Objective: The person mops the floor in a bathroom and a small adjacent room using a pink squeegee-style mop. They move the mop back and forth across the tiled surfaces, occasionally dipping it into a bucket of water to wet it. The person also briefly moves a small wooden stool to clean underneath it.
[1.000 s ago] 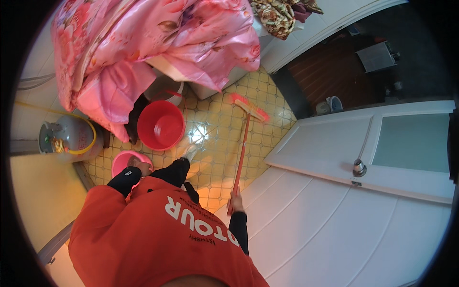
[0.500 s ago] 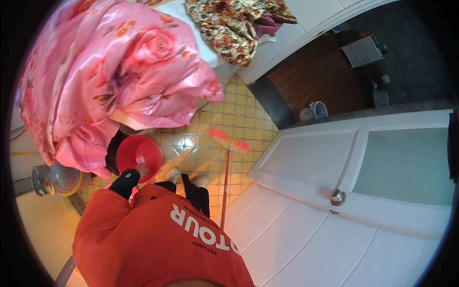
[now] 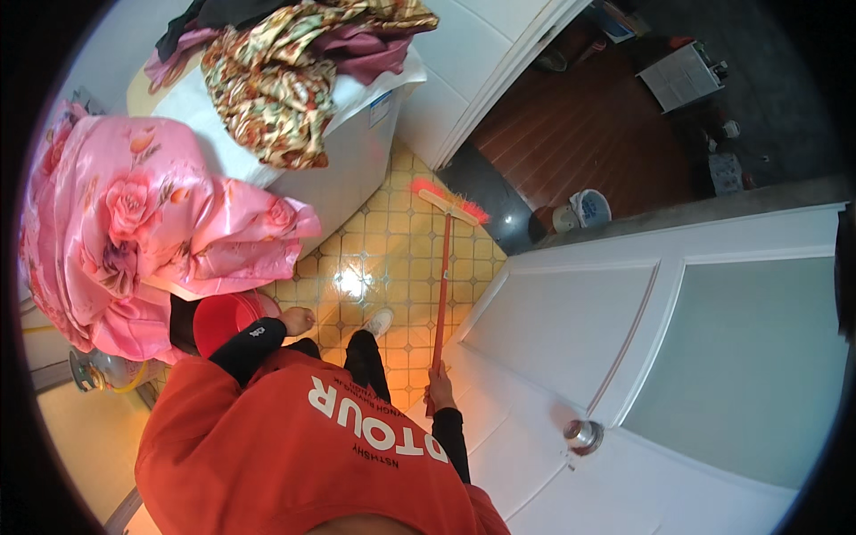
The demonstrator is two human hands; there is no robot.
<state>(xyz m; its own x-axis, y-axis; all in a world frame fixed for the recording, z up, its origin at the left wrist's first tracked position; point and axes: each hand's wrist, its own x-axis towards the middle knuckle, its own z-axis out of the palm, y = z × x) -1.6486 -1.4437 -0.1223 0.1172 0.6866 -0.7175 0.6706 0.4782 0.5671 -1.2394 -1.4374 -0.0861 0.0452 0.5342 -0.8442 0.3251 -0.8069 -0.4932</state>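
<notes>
The right hand [image 3: 440,390] has its fingers wrapped around the broom [image 3: 442,299]. The brush [image 3: 448,207] is on the yellow floor [image 3: 352,245], ahead of those fingers. A white door [image 3: 557,321] is to their right. The left hand [image 3: 298,321] has its fingers curled in a loose fist. A red tub [image 3: 225,319] is just left of those fingers, and a shiny pink cloth [image 3: 134,201] is ahead and left.

Gap: btwn shoe [image 3: 381,322] & broom [image 3: 443,292] | blk: basin [image 3: 219,323] L, door [image 3: 560,299] R
</notes>
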